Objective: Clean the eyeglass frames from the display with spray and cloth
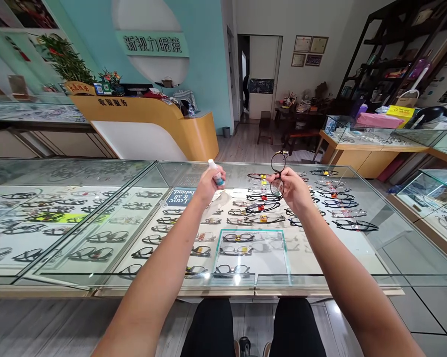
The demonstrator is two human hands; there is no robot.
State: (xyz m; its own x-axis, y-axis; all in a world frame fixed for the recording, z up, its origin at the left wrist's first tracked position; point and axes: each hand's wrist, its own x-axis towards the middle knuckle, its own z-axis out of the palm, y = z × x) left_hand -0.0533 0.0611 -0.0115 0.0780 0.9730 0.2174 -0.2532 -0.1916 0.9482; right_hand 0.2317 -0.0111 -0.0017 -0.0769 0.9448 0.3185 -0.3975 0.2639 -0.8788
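Observation:
My left hand [209,184] is closed around a small white-capped bottle [218,174], held upright with a slight tilt above the glass counter. Its label shows a bluish patch; the rest is covered by my fingers. In my right hand [293,187] is a pair of dark-rimmed eyeglasses [279,161], pinched near the bridge and turned so that one round lens stands above the other. Bottle and eyeglasses are apart. Beneath both hands runs a glass display case [312,267] with rows of eyeglass frames [233,269] inside.
A second glass case [59,173] adjoins on the left. Behind stands a curved yellow reception counter [199,136] with plants. To the right are more display cases [375,144] and a dark shelf [387,44]. A small stool [265,126] stands near the doorway.

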